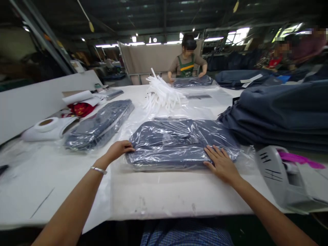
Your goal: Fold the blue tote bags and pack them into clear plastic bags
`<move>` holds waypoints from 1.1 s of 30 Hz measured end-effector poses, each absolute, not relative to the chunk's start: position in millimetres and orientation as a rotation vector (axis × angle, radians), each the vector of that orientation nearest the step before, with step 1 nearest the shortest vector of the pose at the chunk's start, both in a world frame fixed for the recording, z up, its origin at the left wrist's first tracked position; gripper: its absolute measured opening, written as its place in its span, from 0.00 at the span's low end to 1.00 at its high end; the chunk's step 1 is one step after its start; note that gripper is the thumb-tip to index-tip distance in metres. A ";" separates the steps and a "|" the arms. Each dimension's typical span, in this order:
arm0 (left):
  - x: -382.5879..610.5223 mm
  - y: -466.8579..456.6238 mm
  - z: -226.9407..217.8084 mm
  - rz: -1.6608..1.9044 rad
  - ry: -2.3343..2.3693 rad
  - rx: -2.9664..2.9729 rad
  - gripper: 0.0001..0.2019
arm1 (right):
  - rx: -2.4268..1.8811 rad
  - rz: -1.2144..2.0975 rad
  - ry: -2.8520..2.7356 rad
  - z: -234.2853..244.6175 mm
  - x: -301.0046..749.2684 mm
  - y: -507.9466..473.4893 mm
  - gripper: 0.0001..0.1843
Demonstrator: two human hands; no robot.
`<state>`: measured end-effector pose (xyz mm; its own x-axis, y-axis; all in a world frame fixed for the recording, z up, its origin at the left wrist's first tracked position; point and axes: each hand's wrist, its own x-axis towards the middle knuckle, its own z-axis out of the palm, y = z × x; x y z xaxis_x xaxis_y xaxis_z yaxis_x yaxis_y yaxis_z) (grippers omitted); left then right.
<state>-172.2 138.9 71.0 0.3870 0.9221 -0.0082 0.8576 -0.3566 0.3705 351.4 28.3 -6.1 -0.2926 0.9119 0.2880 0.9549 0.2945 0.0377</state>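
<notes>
A folded dark blue garment in a clear plastic bag [176, 141] lies flat on the white table [159, 194] in front of me. My left hand [118, 150] rests at the bag's near left corner, fingers curled against its edge. My right hand [221, 164] lies flat on the bag's near right corner, fingers stretched out. A thin bracelet circles my left wrist.
A second bagged garment [99, 124] lies to the left, beside a white tape roll [47, 128]. White plastic strips [162, 92] pile up behind. Folded dark garments [282, 112] stack at right, above a grey tool [284, 176]. A person [187, 61] works at the far end.
</notes>
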 end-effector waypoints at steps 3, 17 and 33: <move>-178.8 143.0 95.0 0.242 1.614 2.298 0.17 | -1.699 -0.305 -2.330 -13.0 355.1 31.5 0.36; -43.8 24.1 38.1 0.386 1.786 2.525 0.24 | -1.658 -0.213 -2.330 -10.4 357.2 37.2 0.37; -90.3 60.7 12.6 0.173 1.859 2.630 0.30 | -1.864 -0.206 -1.986 -3.1 418.7 37.3 0.26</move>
<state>-90.3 60.7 12.6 0.3309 0.9339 0.1355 0.9429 -0.3332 -0.0067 418.7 37.3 -3.1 -0.0241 0.9210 0.3888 0.9812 0.0962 -0.1671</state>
